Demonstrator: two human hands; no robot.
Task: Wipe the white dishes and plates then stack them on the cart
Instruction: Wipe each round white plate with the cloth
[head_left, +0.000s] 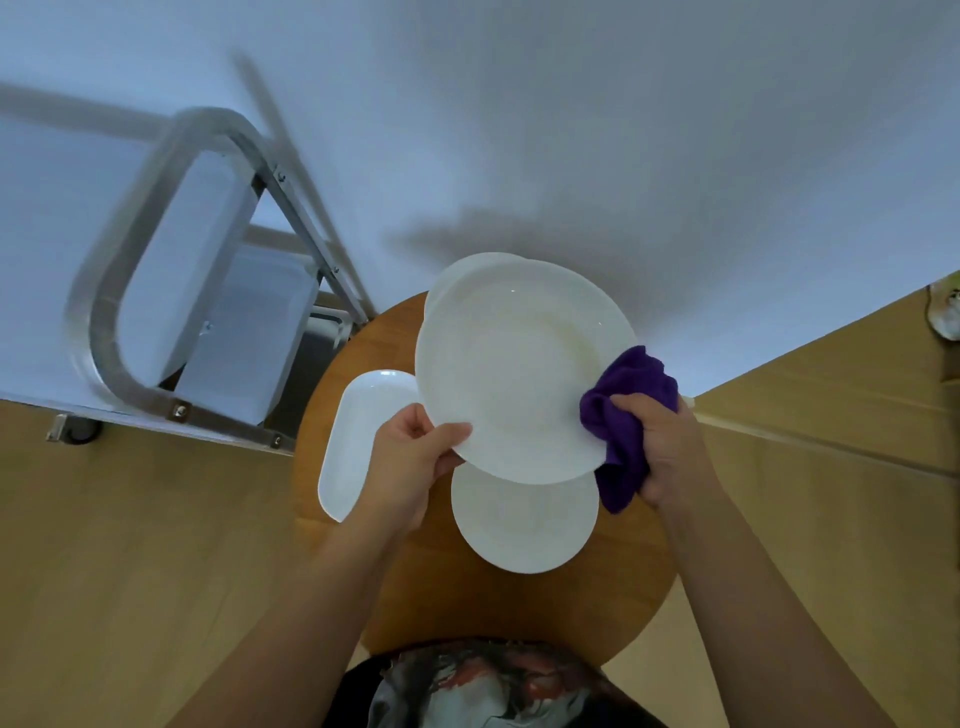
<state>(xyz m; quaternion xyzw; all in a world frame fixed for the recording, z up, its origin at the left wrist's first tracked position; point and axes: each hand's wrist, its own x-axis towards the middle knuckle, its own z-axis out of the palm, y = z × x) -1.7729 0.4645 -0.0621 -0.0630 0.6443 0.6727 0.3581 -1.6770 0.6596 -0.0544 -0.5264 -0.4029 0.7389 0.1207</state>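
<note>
My left hand (410, 457) grips the near-left rim of a large round white plate (514, 369), holding it tilted above the round wooden table (467, 597). My right hand (670, 447) grips a bunched purple cloth (628, 415) pressed against the plate's right rim. Under the held plate a smaller round white plate (524, 525) lies on the table. A white oblong dish (358, 431) lies at the table's left, partly behind my left hand. Another white plate's edge (452, 283) shows behind the held plate.
A metal-framed cart (156, 291) with pale trays (249, 332) stands to the left of the table against the white wall, one wheel (78, 431) on the wooden floor (130, 545). A small object (948, 312) sits at the far right edge.
</note>
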